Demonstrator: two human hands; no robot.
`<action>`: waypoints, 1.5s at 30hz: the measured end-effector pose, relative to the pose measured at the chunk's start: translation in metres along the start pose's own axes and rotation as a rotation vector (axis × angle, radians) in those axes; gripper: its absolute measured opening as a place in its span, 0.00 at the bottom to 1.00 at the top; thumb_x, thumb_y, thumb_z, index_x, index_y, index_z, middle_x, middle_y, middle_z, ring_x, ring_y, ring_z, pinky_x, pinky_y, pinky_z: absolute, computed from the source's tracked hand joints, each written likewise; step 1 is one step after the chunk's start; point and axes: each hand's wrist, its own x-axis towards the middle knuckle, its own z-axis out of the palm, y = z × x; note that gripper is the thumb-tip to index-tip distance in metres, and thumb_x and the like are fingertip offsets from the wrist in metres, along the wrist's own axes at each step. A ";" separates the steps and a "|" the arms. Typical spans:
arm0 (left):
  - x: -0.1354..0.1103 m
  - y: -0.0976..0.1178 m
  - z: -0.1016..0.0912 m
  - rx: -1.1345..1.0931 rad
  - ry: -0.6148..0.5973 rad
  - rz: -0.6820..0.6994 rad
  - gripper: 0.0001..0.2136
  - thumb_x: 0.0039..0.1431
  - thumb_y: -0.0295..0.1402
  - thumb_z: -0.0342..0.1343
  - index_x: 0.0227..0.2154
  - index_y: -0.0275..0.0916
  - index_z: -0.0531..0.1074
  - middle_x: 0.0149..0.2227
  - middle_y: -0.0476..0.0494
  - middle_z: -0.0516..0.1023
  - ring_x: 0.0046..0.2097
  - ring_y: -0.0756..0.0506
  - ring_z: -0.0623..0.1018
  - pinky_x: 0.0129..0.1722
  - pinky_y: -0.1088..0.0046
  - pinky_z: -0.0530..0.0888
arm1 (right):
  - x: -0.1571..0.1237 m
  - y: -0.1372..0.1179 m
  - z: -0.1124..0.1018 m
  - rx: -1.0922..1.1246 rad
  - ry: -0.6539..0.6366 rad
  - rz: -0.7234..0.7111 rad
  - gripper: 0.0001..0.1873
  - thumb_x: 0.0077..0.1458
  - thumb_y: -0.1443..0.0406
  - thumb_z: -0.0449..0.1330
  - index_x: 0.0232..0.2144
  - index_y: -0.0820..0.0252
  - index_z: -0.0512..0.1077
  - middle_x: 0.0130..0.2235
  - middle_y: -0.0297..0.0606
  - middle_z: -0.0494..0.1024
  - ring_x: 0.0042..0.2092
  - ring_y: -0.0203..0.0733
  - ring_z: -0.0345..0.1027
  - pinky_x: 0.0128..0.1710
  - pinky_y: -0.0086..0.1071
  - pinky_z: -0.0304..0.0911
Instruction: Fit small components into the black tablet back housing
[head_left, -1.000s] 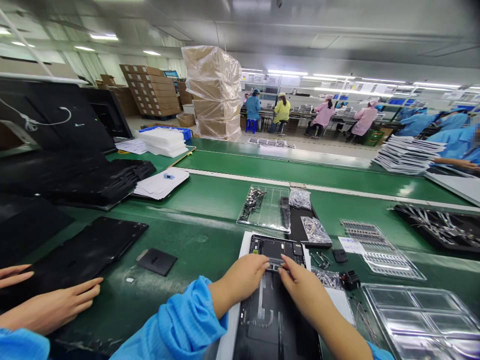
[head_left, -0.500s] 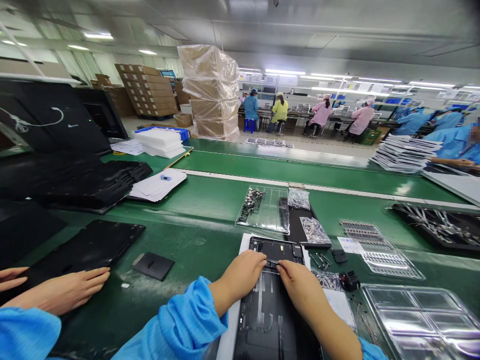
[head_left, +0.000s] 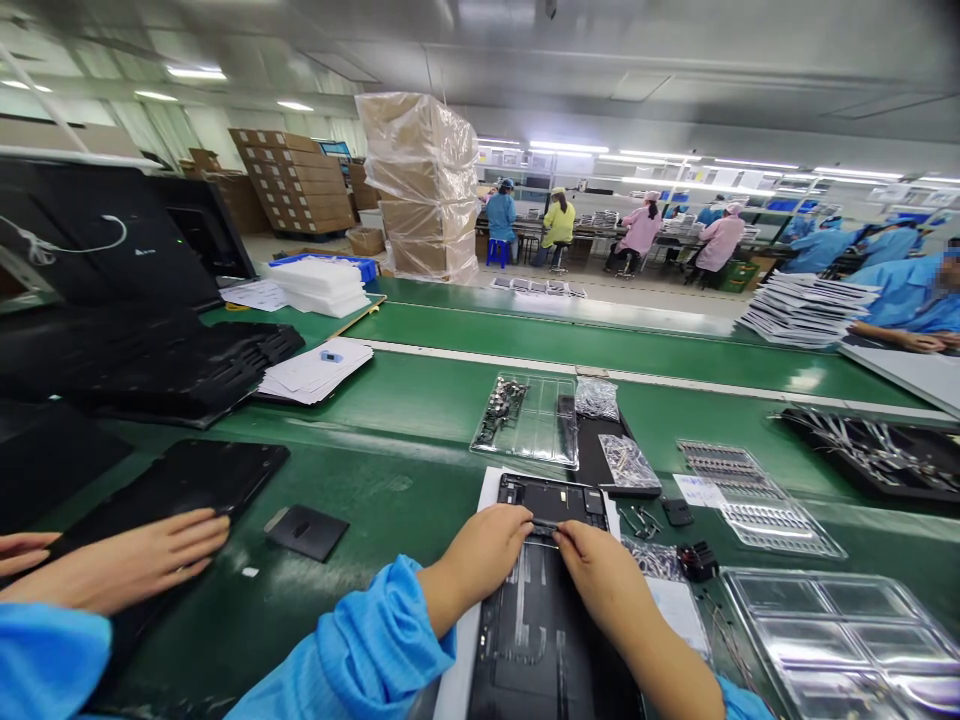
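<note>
A black open device shell (head_left: 551, 640) lies on a white sheet (head_left: 457, 650) in front of me on the green belt. My left hand (head_left: 487, 550) and my right hand (head_left: 600, 570) meet over its upper part, just below the circuit area (head_left: 555, 497). Both have their fingers curled, and the fingertips pinch a thin pale strip (head_left: 546, 528) between them. Blue sleeves cover my forearms.
A co-worker's hand (head_left: 127, 560) rests flat on a black panel (head_left: 195, 480) at the left, near a small black square (head_left: 306, 531). Clear parts trays (head_left: 529, 420) (head_left: 832, 630), bags of screws (head_left: 628, 460), strip trays (head_left: 750, 495) and paper stacks (head_left: 319, 368) surround the device. Other workers sit beyond the belt.
The co-worker's hand at the left has slid forward along the black panel. My two hands have drawn slightly closer together on the strip; the device has stayed in place.
</note>
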 end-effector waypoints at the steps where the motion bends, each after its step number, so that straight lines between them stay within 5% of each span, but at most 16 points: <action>1: 0.000 0.000 0.000 0.002 -0.001 -0.002 0.12 0.60 0.33 0.43 0.39 0.39 0.70 0.39 0.44 0.75 0.43 0.44 0.73 0.45 0.69 0.67 | 0.000 0.000 0.000 -0.003 0.002 0.002 0.15 0.59 0.63 0.45 0.37 0.58 0.71 0.36 0.38 0.76 0.39 0.43 0.68 0.37 0.32 0.58; 10: -0.004 0.003 0.001 0.019 -0.015 -0.021 0.10 0.60 0.32 0.43 0.34 0.42 0.70 0.34 0.49 0.75 0.38 0.46 0.74 0.37 0.73 0.67 | 0.000 0.006 0.006 -0.017 0.039 -0.001 0.14 0.58 0.64 0.46 0.36 0.57 0.72 0.36 0.37 0.76 0.39 0.42 0.68 0.37 0.30 0.58; 31: 0.000 0.000 0.000 0.033 0.002 -0.052 0.12 0.61 0.35 0.41 0.38 0.41 0.70 0.39 0.47 0.76 0.41 0.46 0.74 0.40 0.72 0.68 | 0.005 0.008 0.009 0.011 0.089 -0.025 0.16 0.58 0.63 0.46 0.40 0.59 0.72 0.40 0.39 0.76 0.42 0.45 0.69 0.41 0.35 0.62; 45: -0.005 0.017 0.004 0.144 0.039 -0.016 0.10 0.61 0.30 0.40 0.36 0.40 0.68 0.37 0.45 0.75 0.40 0.46 0.74 0.42 0.69 0.70 | 0.004 0.006 0.027 -0.101 0.409 -0.176 0.16 0.56 0.67 0.49 0.43 0.66 0.71 0.45 0.45 0.74 0.45 0.46 0.67 0.47 0.38 0.64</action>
